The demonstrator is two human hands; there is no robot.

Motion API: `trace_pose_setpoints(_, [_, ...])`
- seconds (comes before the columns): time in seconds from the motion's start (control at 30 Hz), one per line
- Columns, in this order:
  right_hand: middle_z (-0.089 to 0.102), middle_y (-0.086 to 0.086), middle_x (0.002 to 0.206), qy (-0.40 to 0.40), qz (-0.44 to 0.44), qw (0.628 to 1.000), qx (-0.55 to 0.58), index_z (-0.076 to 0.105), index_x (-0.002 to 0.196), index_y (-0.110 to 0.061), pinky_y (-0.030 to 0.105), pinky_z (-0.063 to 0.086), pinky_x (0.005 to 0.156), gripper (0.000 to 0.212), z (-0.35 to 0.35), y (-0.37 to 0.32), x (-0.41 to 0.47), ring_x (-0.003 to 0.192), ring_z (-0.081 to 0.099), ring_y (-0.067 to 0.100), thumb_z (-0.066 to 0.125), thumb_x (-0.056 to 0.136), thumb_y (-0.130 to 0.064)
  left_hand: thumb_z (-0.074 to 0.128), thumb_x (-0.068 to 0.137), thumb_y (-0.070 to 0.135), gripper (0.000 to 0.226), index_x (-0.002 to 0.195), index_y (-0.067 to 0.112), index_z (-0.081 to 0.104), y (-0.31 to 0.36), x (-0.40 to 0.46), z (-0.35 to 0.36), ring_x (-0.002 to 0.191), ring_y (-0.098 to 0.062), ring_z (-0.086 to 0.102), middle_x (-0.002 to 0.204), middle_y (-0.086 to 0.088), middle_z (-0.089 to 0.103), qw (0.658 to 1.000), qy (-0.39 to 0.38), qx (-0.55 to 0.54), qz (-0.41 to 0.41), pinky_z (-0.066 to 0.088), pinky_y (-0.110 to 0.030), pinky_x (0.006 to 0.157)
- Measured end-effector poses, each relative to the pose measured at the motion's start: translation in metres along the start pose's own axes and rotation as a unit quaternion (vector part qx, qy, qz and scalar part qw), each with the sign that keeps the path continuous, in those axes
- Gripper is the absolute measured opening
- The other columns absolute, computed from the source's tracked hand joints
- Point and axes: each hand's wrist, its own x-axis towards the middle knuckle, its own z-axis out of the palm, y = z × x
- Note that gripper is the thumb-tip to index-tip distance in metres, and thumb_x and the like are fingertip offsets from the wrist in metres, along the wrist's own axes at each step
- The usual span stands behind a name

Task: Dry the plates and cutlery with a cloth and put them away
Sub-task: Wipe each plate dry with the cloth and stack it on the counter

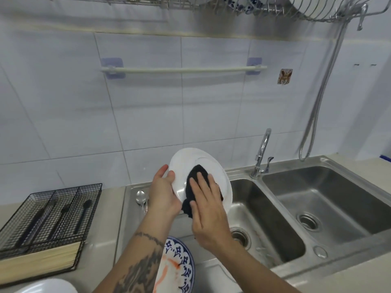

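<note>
A white plate (190, 159) is held tilted on edge above the left sink basin. My left hand (164, 192) grips its left rim from behind. My right hand (206, 205) lies flat, fingers spread, pressing a dark cloth (195, 176) against the plate's face. A metal spoon (141, 198) lies on the steel ledge left of the basin, partly behind my left wrist. Under my left forearm sits a blue-patterned plate (182, 265) with orange smears.
A black wire cutlery caddy (93, 199) with dark utensils and pale chopsticks stands on the counter at left. A white dish (48, 287) shows at bottom left. The double steel sink (317, 208) has a tap (262, 153). A wire dish rack (275, 7) with plates hangs overhead.
</note>
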Motion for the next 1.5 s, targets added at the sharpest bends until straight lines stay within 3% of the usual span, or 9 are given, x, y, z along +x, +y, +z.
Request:
trace_pose_setpoints(0.1, [0.024, -0.003, 0.158, -0.039, -0.033, 0.998, -0.047, 0.034, 0.148, -0.021, 0.040, 0.006, 0.120, 0.054, -0.006, 0.012, 0.030, 0.147, 0.011, 0.016, 0.027, 0.096, -0.033, 0.042, 0.105, 0.007, 0.042, 0.144, 0.021, 0.045, -0.001, -0.003, -0.010, 0.101, -0.031, 0.065, 0.118, -0.014, 0.062, 1.000, -0.012, -0.002, -0.020, 0.055, -0.045, 0.076])
trace_pose_setpoints(0.27, [0.023, -0.003, 0.158, -0.033, 0.096, 0.994, -0.032, 0.028, 0.150, -0.021, 0.040, 0.010, 0.120, 0.056, -0.011, 0.030, 0.057, 0.147, 0.012, 0.020, 0.023, 0.097, -0.037, 0.049, 0.101, 0.005, 0.039, 0.133, 0.027, 0.052, -0.004, -0.010, -0.020, 0.100, -0.032, 0.066, 0.121, -0.014, 0.061, 0.997, -0.023, 0.074, -0.008, 0.057, -0.048, 0.080])
trace_pose_setpoints(0.4, [0.017, -0.004, 0.160, -0.091, -0.033, 0.994, -0.041, 0.026, 0.151, -0.022, 0.036, 0.004, 0.120, 0.055, -0.007, 0.017, 0.056, 0.148, 0.002, 0.015, 0.023, 0.098, -0.036, 0.054, 0.098, 0.004, 0.040, 0.125, 0.033, 0.058, 0.001, -0.008, -0.025, 0.100, -0.036, 0.070, 0.115, -0.017, 0.068, 0.991, -0.022, 0.123, 0.038, 0.057, -0.055, 0.088])
trace_pose_setpoints(0.53, [0.017, 0.000, 0.160, -0.067, 0.057, 0.996, 0.002, 0.021, 0.152, -0.019, 0.032, 0.002, 0.119, 0.051, -0.019, 0.036, 0.074, 0.147, 0.008, 0.020, 0.029, 0.102, -0.027, 0.057, 0.094, 0.006, 0.042, 0.121, 0.037, 0.061, 0.002, -0.015, -0.024, 0.059, -0.008, 0.057, 0.074, 0.002, 0.063, 0.921, -0.048, 0.325, 0.211, 0.050, -0.022, 0.063])
trace_pose_setpoints(0.63, [0.032, 0.002, 0.153, -0.033, 0.071, 0.996, 0.045, 0.029, 0.148, -0.017, 0.037, 0.015, 0.119, 0.050, -0.027, 0.040, 0.072, 0.142, 0.024, 0.020, 0.031, 0.099, -0.027, 0.055, 0.095, 0.001, 0.045, 0.119, 0.037, 0.064, 0.005, -0.012, -0.027, 0.054, -0.010, 0.043, 0.059, 0.008, 0.050, 0.890, -0.091, 0.359, 0.265, 0.043, -0.022, 0.061])
trace_pose_setpoints(1.0, [0.048, -0.004, 0.097, 0.028, 0.028, 0.999, -0.005, 0.051, 0.101, -0.016, 0.033, 0.043, 0.073, 0.031, -0.028, 0.020, 0.041, 0.088, 0.040, 0.017, 0.047, 0.079, 0.005, 0.051, 0.099, 0.008, 0.042, 0.119, 0.041, 0.067, 0.021, 0.015, -0.040, 0.097, -0.011, 0.062, 0.104, 0.007, 0.067, 0.826, -0.075, 0.463, 0.313, 0.048, -0.023, 0.081])
trace_pose_setpoints(1.2, [0.049, -0.004, 0.091, 0.025, -0.039, 0.997, -0.055, 0.054, 0.095, -0.015, 0.027, 0.038, 0.071, 0.038, -0.023, 0.008, 0.027, 0.084, 0.039, 0.016, 0.052, 0.066, 0.010, 0.052, 0.085, 0.016, 0.040, 0.117, 0.035, 0.067, 0.003, 0.011, -0.028, 0.110, -0.017, 0.056, 0.126, 0.004, 0.059, 0.977, 0.022, 0.171, 0.128, 0.044, -0.039, 0.100])
trace_pose_setpoints(1.33, [0.054, -0.007, 0.103, -0.098, -0.079, 0.991, -0.043, 0.054, 0.106, -0.020, 0.024, 0.039, 0.084, 0.030, -0.030, 0.010, 0.006, 0.095, 0.042, 0.012, 0.053, 0.081, -0.002, 0.030, 0.086, -0.013, 0.066, 0.128, 0.027, 0.063, 0.011, 0.018, -0.031, 0.080, -0.023, 0.059, 0.124, -0.013, 0.058, 0.980, 0.162, 0.090, 0.077, 0.052, -0.033, 0.063])
trace_pose_setpoints(1.5, [0.059, -0.013, 0.113, -0.180, -0.005, 0.983, 0.025, 0.057, 0.118, -0.024, 0.018, 0.042, 0.088, 0.027, -0.050, 0.036, -0.005, 0.099, 0.052, 0.004, 0.049, 0.094, -0.014, 0.048, 0.096, -0.003, 0.046, 0.126, 0.029, 0.064, 0.009, 0.008, -0.047, 0.105, -0.028, 0.064, 0.125, -0.006, 0.061, 0.965, 0.148, 0.161, 0.146, 0.057, -0.049, 0.089])
